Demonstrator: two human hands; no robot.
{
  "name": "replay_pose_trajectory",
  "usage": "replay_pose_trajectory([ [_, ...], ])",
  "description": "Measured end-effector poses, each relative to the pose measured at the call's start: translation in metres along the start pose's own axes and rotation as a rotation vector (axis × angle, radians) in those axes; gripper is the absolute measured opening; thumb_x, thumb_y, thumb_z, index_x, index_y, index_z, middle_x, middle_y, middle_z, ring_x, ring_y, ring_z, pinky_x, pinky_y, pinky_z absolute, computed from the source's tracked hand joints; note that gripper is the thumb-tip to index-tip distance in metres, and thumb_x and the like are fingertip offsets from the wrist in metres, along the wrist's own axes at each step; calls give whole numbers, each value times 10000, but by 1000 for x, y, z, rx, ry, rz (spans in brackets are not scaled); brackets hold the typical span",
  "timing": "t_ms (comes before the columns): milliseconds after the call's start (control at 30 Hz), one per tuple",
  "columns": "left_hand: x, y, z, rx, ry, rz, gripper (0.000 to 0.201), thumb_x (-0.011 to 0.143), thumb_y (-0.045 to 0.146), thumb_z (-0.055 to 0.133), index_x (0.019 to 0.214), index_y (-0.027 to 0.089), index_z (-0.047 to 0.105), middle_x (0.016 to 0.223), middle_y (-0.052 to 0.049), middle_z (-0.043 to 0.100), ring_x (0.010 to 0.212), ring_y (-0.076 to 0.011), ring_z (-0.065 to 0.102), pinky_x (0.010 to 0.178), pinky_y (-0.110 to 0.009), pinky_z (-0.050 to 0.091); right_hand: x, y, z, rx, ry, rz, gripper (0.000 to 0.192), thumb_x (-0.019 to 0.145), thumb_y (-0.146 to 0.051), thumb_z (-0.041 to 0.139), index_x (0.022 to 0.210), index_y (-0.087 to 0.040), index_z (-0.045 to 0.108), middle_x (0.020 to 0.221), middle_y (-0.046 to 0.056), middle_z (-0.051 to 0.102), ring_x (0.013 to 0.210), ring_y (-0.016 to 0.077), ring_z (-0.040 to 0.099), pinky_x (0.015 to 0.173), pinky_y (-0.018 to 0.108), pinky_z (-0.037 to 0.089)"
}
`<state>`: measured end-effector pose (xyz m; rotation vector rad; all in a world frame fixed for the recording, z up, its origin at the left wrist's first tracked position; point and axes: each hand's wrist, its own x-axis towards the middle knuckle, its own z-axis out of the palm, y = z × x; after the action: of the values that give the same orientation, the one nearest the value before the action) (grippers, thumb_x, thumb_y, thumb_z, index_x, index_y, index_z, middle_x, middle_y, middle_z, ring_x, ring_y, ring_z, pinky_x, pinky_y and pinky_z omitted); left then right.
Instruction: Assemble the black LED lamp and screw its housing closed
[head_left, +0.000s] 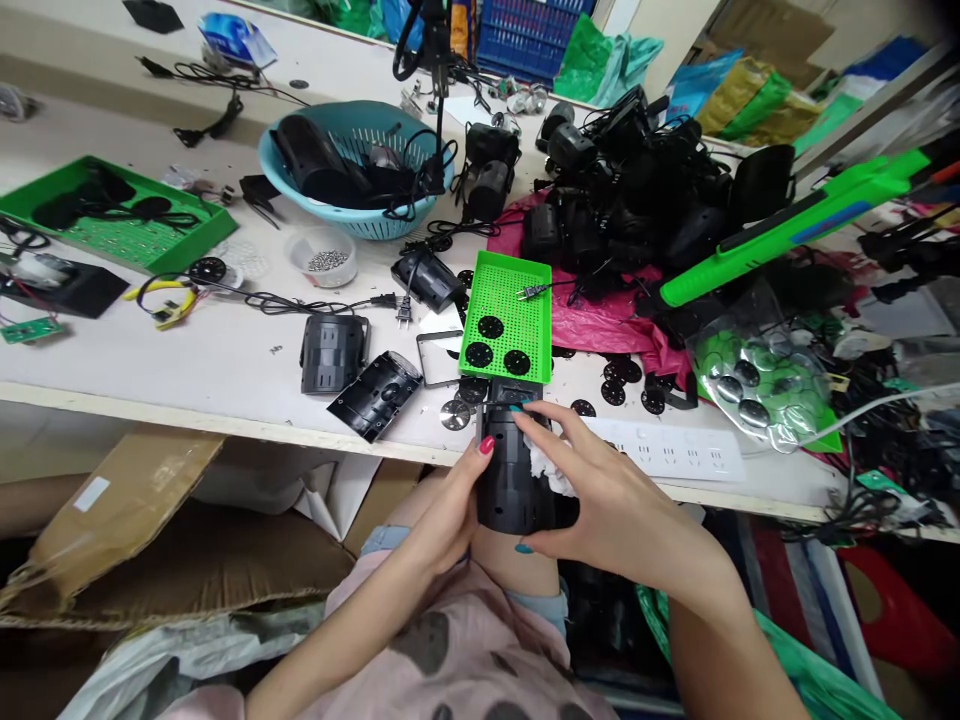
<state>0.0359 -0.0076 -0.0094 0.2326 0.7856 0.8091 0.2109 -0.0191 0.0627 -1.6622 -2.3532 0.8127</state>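
Note:
Both my hands are closed around a black plastic housing [511,485], held over my lap at the front edge of the table. My left hand [459,500] grips its left side, thumb lying on the top face. My right hand [611,490] spans it from the far end to the near right corner. A crumpled white tissue or cloth [551,470] sits between my right palm and the housing. Just beyond lies a green perforated tray [510,290] with several black slotted discs. To the left are a similar black housing [334,352] and a black half shell [376,395].
A blue basket [356,215] of black parts stands behind, near a tub [322,257] of small metal pieces. Black devices [637,190] are heaped at back right. A white power strip [667,450] lies along the front edge. A green-handled lamp or tool [795,225] juts in from the right.

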Motion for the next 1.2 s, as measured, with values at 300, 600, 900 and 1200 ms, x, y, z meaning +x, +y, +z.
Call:
replay_pose_trajectory([
  [300, -3, -2, 2, 145, 70, 57, 758, 665, 335, 900, 1351, 242, 590, 1318, -77, 664, 1265, -310, 563, 1006, -328, 486, 1, -3, 7, 22, -5, -33, 1041, 729, -293, 821, 1564, -319, 201, 1605, 69, 258, 1418, 278, 407, 1148, 431, 439],
  [600, -2, -3, 0, 119, 57, 66, 665, 630, 298, 925, 1232, 228, 652, 1150, -54, 728, 1091, -257, 656, 860, -275, 554, 2, -4, 12, 65, -1, -50, 1071, 712, -281, 857, 1567, -312, 212, 1601, 68, 255, 1433, 253, 377, 1155, 395, 424],
  [900, 10, 13, -2, -145, 202, 40, 368, 811, 319, 722, 1102, 97, 687, 909, -111, 758, 790, -224, 719, 691, -288, 613, -13, 0, 36, 284, 471, 102, 321, 1000, -342, 544, 1311, -265, 531, 1324, 50, 547, 1243, 211, 513, 1041, 366, 443],
  [1200, 11, 13, 3, -240, 267, 53, 290, 894, 285, 600, 1087, 87, 689, 954, -141, 766, 811, -232, 727, 740, -337, 629, -18, -9, 82, 41, 603, 93, 120, 958, -111, 550, 1047, -148, 621, 892, 42, 666, 818, 202, 534, 764, 334, 431],
])
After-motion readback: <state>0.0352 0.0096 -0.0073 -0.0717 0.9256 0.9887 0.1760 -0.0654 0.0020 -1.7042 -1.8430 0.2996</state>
